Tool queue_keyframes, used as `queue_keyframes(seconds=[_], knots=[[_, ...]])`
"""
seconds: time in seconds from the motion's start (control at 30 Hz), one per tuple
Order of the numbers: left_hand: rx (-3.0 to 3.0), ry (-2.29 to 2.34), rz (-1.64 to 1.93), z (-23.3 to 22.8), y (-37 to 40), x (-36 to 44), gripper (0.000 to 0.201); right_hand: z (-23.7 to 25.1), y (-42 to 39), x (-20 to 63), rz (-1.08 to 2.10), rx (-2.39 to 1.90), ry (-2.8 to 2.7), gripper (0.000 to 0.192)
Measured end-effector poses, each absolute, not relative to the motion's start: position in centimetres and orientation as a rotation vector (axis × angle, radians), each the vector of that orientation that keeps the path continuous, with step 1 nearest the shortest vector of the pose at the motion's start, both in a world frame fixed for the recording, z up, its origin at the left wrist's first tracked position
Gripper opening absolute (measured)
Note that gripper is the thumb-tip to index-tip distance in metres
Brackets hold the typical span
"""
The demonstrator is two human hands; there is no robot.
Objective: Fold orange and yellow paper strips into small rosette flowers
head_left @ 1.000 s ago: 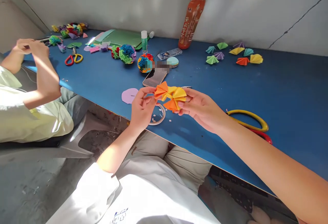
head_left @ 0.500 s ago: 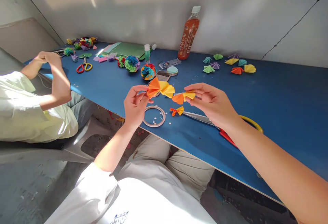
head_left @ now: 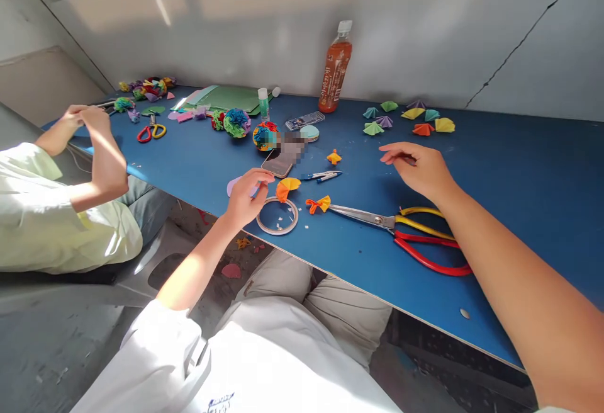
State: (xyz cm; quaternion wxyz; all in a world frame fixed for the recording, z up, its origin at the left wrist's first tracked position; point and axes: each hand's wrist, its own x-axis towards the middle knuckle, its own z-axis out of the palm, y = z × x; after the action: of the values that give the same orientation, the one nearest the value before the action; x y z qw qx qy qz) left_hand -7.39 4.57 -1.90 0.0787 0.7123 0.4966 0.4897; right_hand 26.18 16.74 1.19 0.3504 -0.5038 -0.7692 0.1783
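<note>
The left hand (head_left: 245, 196) pinches an orange and yellow paper fan (head_left: 287, 187) just above the tape ring (head_left: 278, 216) at the counter (head_left: 519, 167) edge, keeping its folds shut; the right hand (head_left: 419, 167) hovers open and empty beyond the scissors (head_left: 406, 230)

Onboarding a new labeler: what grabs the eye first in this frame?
The big red-and-yellow scissors lying on the blue table, just below the open right hand. Next, the left hand pinching an orange-and-yellow folded paper piece above a tape ring. At the wall stands an orange drink bottle, with small paper fans to its right.
</note>
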Motion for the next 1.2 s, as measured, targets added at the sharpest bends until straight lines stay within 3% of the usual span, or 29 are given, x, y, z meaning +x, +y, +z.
queue_keyframes(seconds=[0.13,0.23,0.3,0.47,0.67,0.8,0.97,1.1,1.2], knots=[[2.003,1.695,1.295,-1.1,4.8,-6.5,0.026,-0.6,18.0,27.4,0.507,-1.511,-1.948,0.017],[1.874,1.856,1.012,-0.5,5.7,-5.6,0.047,-1.1,18.3,27.3,0.537,-1.588,-1.997,0.021],[1.838,1.853,0.899,-0.2,6.4,-4.9,0.050,-1.1,18.4,27.2,0.534,-1.614,-2.026,0.023],[1.910,1.594,0.970,1.4,8.5,-4.0,0.025,-1.1,18.4,27.2,0.511,-1.645,-2.051,0.022],[1.592,0.864,1.346,4.8,12.5,-2.6,0.023,-1.0,18.3,27.3,0.515,-1.644,-2.052,0.019],[1.152,0.847,1.348,4.8,15.2,-1.7,0.017,-1.0,18.3,27.7,0.495,-1.594,-2.072,0.021],[0.969,0.932,1.314,2.5,17.3,-2.4,0.029,-1.0,18.6,28.2,0.467,-1.561,-2.105,0.024],[0.915,1.000,1.253,1.2,17.7,-3.0,0.057,-1.2,18.8,28.4,0.459,-1.596,-2.093,0.022],[0.978,1.064,1.213,0.7,17.6,-2.4,0.056,-1.2,18.8,28.2,0.450,-1.623,-2.085,0.019]])
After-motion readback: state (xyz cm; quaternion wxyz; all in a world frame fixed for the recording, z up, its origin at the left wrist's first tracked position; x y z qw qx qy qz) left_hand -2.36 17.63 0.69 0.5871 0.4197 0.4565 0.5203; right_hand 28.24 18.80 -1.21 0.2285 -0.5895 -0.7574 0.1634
